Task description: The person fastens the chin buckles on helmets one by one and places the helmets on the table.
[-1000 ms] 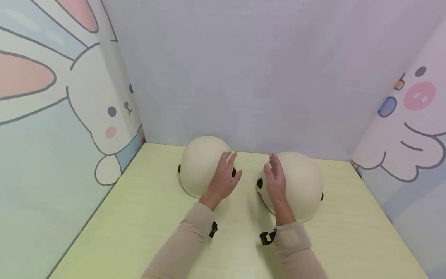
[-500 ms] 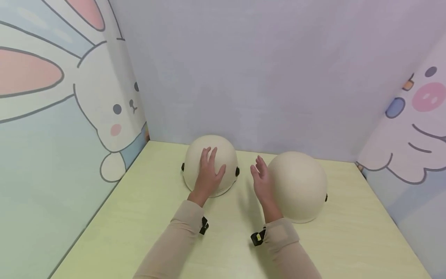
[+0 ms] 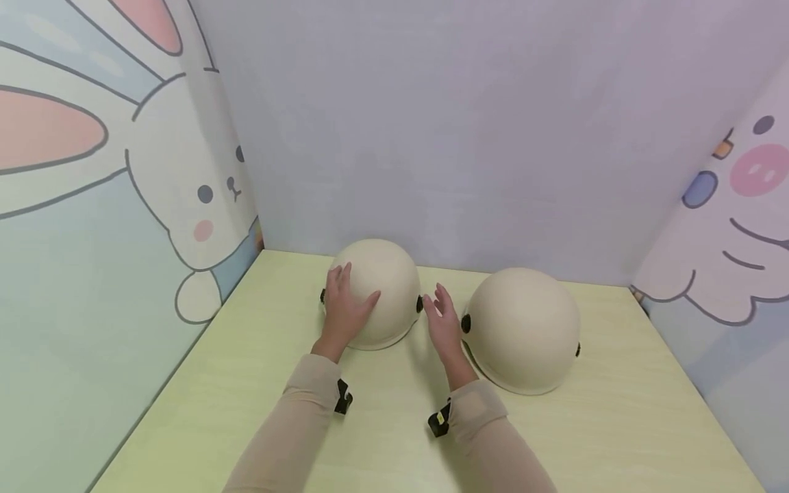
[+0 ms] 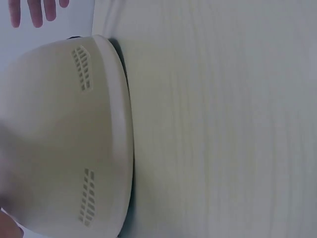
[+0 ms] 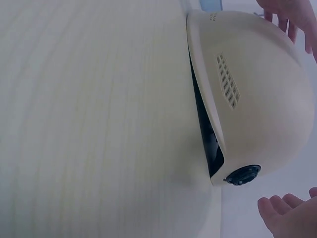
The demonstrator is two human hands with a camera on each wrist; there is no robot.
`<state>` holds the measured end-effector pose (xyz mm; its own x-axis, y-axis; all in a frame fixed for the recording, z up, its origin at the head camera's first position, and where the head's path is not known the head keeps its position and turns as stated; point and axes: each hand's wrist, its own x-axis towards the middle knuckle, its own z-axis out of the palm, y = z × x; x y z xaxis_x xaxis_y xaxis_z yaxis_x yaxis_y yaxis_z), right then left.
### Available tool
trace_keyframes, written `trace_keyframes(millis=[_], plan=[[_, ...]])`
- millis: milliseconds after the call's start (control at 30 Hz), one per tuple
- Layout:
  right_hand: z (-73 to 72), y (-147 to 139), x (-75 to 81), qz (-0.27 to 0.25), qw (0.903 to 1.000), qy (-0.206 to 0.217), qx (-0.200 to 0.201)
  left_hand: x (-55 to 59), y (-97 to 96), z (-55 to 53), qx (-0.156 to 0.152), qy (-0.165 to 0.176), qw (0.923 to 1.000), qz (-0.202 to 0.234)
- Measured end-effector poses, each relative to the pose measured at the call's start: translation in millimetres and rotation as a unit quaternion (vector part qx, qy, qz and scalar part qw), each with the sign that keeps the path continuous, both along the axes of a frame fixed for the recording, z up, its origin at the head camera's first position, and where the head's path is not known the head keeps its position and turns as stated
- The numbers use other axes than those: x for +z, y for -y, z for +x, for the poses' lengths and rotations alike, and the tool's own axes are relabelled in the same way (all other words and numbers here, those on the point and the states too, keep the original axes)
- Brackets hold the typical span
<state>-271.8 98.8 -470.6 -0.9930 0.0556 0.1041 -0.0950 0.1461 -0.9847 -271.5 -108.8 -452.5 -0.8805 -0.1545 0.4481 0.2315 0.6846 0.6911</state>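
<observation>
Two cream helmets stand dome up on the pale yellow table (image 3: 394, 438). Over the near left part of the left helmet (image 3: 388, 287), my left hand (image 3: 342, 311) is held with fingers spread and thumb apart. The right wrist view shows the same left hand (image 5: 292, 20) by the shell; whether it touches is unclear. My right hand (image 3: 445, 329) is raised between the helmets, fingers loosely bent and holding nothing. A gap separates this right hand (image 5: 292, 218) from the black side knob (image 5: 242, 175) of the left helmet. Vent slots (image 4: 84, 67) mark the shell.
The right helmet (image 3: 524, 329) stands close beside my right hand. A grey cloth wall (image 3: 431, 137) rises behind the table. Side panels carry a cartoon rabbit (image 3: 179, 178) on the left and a pig (image 3: 758, 178) on the right.
Both hands have moved left: the left one across the left helmet to its left part, the right one off the right helmet's front into the gap. The helmets stay put.
</observation>
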Motion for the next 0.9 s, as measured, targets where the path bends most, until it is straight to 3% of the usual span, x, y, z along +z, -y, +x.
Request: trace_keyframes(millis=[233,467,900], plan=[[-3.5,12,-7.5,0.007,0.9995,0.032,-0.005,-11.1,13.5,-4.9,-0.001,0.017,0.9997,0.017],[-9.2,21,-14.3,0.01,0.9964,0.085,-0.002,-19.7,26.5,-8.1,0.007,0.058,0.9973,0.045],[-13.7,28,-20.8,-0.014,0.9947,0.097,0.032,-30.3,37.5,-14.8,-0.013,0.108,0.9911,0.077]])
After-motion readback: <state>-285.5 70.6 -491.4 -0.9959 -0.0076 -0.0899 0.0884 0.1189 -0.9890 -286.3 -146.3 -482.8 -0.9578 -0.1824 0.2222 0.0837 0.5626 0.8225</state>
